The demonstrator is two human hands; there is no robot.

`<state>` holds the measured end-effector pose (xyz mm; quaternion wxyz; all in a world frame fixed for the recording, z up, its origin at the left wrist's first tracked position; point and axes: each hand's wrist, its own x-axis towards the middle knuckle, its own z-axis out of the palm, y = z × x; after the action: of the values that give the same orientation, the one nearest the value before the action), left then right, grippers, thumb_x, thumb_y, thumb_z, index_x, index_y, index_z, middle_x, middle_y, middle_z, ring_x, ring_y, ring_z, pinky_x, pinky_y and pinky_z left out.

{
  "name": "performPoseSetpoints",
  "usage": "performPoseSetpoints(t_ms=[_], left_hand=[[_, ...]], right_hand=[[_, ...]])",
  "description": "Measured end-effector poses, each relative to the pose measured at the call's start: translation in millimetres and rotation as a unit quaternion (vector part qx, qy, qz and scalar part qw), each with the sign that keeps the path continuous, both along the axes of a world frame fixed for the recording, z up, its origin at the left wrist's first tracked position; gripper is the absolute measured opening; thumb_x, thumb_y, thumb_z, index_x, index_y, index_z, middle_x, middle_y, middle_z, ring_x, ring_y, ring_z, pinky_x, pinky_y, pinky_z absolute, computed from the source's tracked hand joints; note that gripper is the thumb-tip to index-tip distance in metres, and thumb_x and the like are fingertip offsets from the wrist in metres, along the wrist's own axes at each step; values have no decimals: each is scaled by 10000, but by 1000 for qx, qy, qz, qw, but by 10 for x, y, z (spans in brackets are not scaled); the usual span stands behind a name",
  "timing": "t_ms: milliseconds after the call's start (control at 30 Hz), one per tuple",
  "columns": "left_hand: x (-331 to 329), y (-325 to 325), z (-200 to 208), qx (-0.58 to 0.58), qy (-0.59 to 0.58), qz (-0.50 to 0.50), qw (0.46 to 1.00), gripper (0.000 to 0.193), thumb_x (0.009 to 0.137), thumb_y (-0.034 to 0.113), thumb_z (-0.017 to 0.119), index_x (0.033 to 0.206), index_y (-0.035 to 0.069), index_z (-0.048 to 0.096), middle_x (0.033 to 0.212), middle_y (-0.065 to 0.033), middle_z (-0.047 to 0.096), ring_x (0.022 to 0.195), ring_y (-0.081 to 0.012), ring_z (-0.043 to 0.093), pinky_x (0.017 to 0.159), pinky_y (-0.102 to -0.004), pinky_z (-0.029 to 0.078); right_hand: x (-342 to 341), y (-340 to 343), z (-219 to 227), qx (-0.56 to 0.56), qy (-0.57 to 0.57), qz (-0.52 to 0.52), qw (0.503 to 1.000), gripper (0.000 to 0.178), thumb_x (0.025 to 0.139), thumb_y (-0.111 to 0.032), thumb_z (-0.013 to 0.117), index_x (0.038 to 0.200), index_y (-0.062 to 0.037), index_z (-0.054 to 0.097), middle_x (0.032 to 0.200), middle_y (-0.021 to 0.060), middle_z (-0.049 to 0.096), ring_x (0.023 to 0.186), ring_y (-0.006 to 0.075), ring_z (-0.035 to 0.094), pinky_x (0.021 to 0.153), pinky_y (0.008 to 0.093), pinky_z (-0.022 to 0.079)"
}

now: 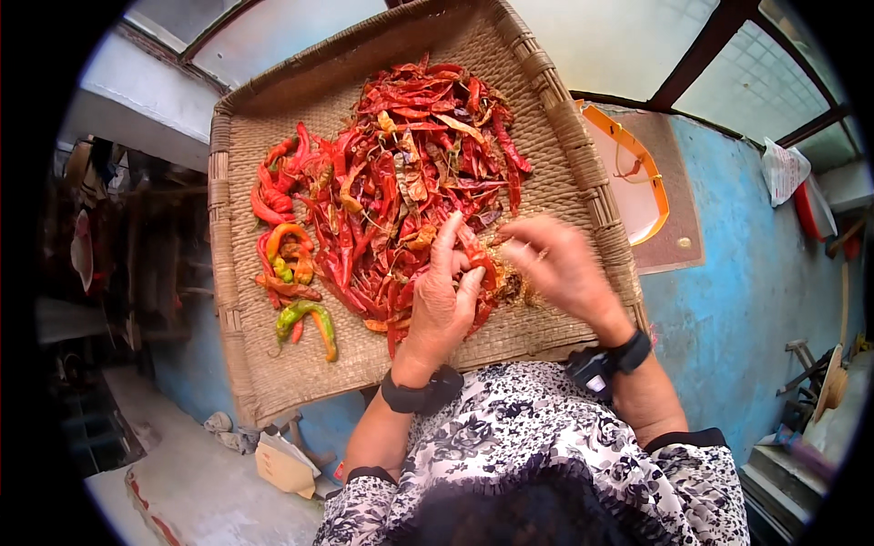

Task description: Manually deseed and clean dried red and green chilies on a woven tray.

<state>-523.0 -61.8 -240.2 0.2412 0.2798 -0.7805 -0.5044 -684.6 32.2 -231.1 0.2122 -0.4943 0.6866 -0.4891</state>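
A large woven basket tray [232, 364] holds a heap of dried red chili peppers [391, 200]. My left hand [444, 296] is over the near side of the heap, its thumb and fingers pinching a red chili pepper [475, 247]. Just to its right, my right hand [563, 271] is smeared by motion, so I cannot make out whether its fingers hold anything. Beneath the right fingers lies a small pile of yellowish-brown bits [517, 288], which look like stems. Along the tray's left side are fresher peppers, among them a curved green-and-orange one [309, 320].
The tray's raised, bound rim [583, 155] surrounds the peppers. An orange-rimmed container [651, 196] sits on a brown mat [678, 218] to the right. Farther right are a white plastic bag [785, 171] and a red basin [813, 214]. A cardboard box [284, 466] is at lower left.
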Motion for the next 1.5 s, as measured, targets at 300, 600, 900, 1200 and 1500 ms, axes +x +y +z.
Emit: performPoseSetpoints(t_ms=[300,600,900,1200,1500], left_hand=[[151,-105,-11,-12,-34,27,999,610,885,5,626,1444,54,387,946,-62,709,879,-127,652,789,-288,521],[2,-216,30,98,87,68,989,478,926,-16,586,1382,39,451,1022,-31,627,912,-75,586,801,-223,492],[205,-342,51,35,51,75,995,458,932,70,625,1366,45,482,1097,-52,612,949,-106,602,828,-241,516],[537,-1395,4,-255,-202,225,919,539,920,305,596,1363,33,455,1289,-224,517,1152,-395,504,995,-473,399],[277,-1285,11,-141,-140,116,973,566,867,252,644,1363,54,457,1259,-217,546,1183,-370,529,986,-444,422]], right_hand=[[-161,115,163,-74,17,-150,986,83,862,-30,647,942,-14,659,793,129,643,658,216,626,596,337,489],[-143,70,290,-23,88,-49,995,438,820,-133,740,1212,-8,588,1069,173,650,750,238,638,698,356,527],[103,-23,124,-2,-30,-10,999,110,882,-33,640,991,-21,636,778,122,648,652,182,631,581,301,479],[-802,141,418,-21,298,-291,909,207,900,-67,635,1103,-32,611,978,99,674,834,197,619,729,317,496],[9,-1056,-82,1,128,7,992,435,874,-153,662,1254,-19,498,993,193,625,876,332,626,761,416,510]])
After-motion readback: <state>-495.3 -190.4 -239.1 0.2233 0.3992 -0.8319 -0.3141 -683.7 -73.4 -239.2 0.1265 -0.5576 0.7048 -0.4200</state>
